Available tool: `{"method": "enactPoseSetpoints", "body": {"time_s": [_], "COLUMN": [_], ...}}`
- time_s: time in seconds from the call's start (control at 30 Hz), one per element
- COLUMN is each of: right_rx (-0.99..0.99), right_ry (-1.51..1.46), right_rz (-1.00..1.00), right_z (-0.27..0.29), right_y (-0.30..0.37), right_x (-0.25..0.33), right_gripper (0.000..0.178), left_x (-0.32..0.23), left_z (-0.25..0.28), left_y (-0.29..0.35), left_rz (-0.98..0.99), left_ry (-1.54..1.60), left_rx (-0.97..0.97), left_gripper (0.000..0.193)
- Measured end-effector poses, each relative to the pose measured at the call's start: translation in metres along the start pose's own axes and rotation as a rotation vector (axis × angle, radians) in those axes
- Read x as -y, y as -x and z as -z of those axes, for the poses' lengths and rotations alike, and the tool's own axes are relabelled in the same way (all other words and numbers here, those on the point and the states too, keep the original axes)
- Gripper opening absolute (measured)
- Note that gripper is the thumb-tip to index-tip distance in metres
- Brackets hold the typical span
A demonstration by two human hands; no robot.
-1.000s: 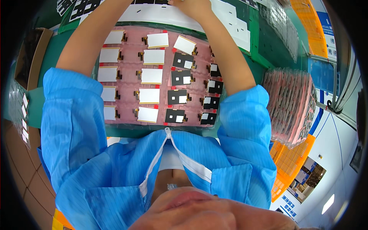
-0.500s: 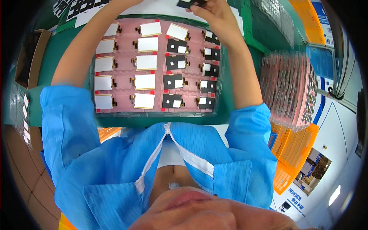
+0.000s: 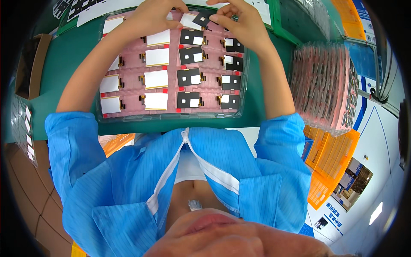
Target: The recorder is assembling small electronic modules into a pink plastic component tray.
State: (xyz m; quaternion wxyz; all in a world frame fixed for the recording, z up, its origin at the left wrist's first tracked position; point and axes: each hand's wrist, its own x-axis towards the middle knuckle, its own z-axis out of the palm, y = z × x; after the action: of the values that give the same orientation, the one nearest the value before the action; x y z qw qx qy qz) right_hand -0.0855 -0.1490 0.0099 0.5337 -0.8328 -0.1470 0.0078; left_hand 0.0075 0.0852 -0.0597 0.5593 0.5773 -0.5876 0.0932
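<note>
Between thumb and fingers, my right hand [image 3: 245, 23] holds a black adhesive sheet with a small square cutout [image 3: 203, 18]. The sheet lies at a tilt over the right part of a white panel [image 3: 188, 21] in the tray's top row. My left hand [image 3: 155, 18] is at that panel's left side, its thumb and forefinger apart and nothing visibly held; whether it touches the panel is unclear. Below sit rows of small panels with short flex tails in a pink-lined clear tray [image 3: 173, 115]. The two left columns show plain white panels [image 3: 156, 79]; the right ones carry black sheets [image 3: 188, 77].
A tall stack of similar trays [image 3: 323, 88] stands at the right of the green table [image 3: 55, 85]. A cardboard box [image 3: 34, 64] is at the left. Beyond the tray lies a white sheet [image 3: 96, 15] with black cutouts beside it. Orange crates [image 3: 334, 171] are at the right.
Both hands have come back from the far side to the tray's top row. The black sheet has moved down-left onto the white panel. The tray appears slightly higher and further left in view.
</note>
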Motion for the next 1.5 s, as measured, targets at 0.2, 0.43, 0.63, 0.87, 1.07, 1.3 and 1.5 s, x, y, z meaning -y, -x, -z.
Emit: {"method": "enactPoseSetpoints", "body": {"time_s": [0.2,0.43,0.63,0.87,1.07,1.3,1.5], "right_rx": [-0.012,0.013,0.073,0.187,0.216,0.236,0.207], "right_ry": [-0.001,0.21,-0.041,-0.074,0.028,0.077,0.156], "right_rz": [-0.123,0.177,-0.211,-0.117,-0.162,-0.162,-0.195], "right_z": [0.005,0.005,0.001,0.001,0.0,-0.006,-0.004], "right_y": [-0.017,-0.034,-0.028,-0.041,-0.045,-0.05,-0.048], "right_x": [-0.06,-0.046,-0.014,-0.054,-0.061,-0.054,-0.045], "right_gripper": [0.014,0.007,0.01,0.004,0.01,0.012,0.015], "left_x": [-0.017,-0.006,-0.017,0.011,-0.011,0.019,-0.006], "left_z": [-0.003,-0.011,-0.005,-0.015,-0.005,-0.014,-0.008], "left_y": [-0.009,-0.011,-0.012,0.01,-0.002,0.017,0.0], "left_rz": [0.594,0.055,0.673,0.041,0.622,0.146,0.44], "left_ry": [-0.507,0.166,-0.385,0.202,-0.371,0.406,-0.001], "left_rx": [0.291,-0.053,0.277,-0.173,0.18,-0.207,-0.01], "left_gripper": [0.033,0.037,0.042,0.043,0.046,0.047,0.045]}}
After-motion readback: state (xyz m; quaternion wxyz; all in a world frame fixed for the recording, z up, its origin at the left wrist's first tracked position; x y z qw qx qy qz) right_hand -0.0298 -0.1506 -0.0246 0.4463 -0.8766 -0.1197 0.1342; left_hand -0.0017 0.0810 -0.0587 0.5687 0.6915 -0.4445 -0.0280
